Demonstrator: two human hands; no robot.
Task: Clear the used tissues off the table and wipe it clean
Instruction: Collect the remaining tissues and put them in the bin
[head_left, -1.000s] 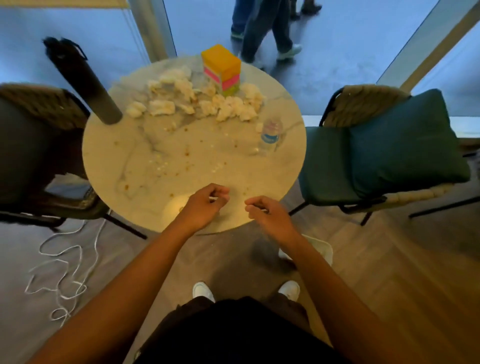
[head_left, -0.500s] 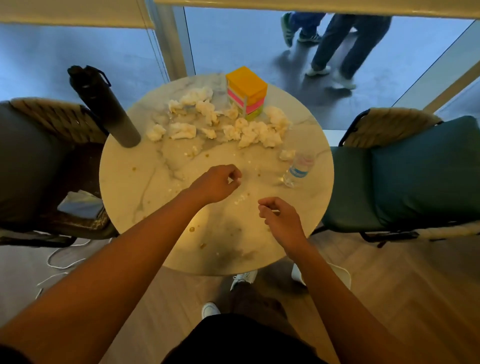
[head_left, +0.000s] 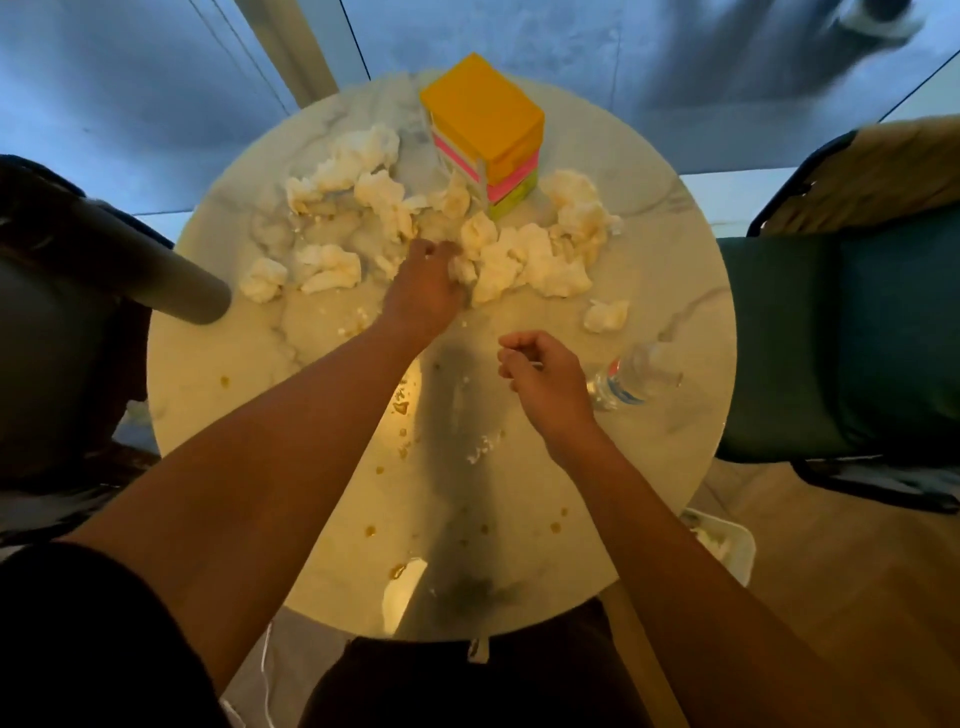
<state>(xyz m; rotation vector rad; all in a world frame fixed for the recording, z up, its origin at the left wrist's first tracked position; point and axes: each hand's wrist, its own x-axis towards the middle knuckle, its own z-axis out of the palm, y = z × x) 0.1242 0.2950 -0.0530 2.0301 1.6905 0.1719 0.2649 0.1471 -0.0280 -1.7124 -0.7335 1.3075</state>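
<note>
With our left hand (head_left: 423, 291) pinching into the used tissues (head_left: 498, 254) heaped mid-bench and our right hand (head_left: 545, 379) loosely curled, empty — a hasty sweep could topple the water bottle (head_left: 623, 379).

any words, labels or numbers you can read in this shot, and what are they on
None can be read.
Water bottle: a blue label band, its print too blurred to read.
Orange, pink and green box: plain colour bands, no lettering visible.
Dark flask: no markings visible.
</note>
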